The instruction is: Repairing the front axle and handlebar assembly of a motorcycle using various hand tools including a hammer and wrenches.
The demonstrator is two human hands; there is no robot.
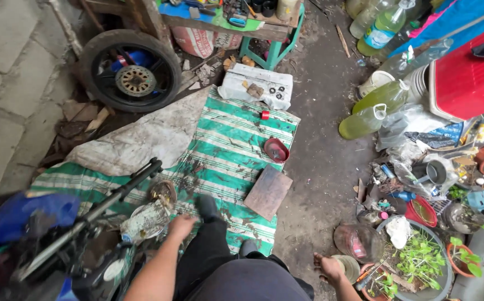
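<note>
**Striped mat, repair work partly laid out**

Green-and-white striped mat (236,134) is serving as landmark. Left hand (181,226) is resting at the mat's near edge, fingers curled down against a crumpled, dirty rag or plastic bundle (147,220); whether it is gripping cannot be told. Right hand (329,267) is hanging off the mat's right side, loosely curled, touching a round disc-like object (348,267). Motorcycle frame (86,223) is lying across the mat's left corner. On the mat: brown board (268,192), red bowl (276,149). Beyond its far edge: white sheet with small parts (256,86), detached wheel (130,69). Judgement: dismantling appears done, reassembly outstanding.
</note>
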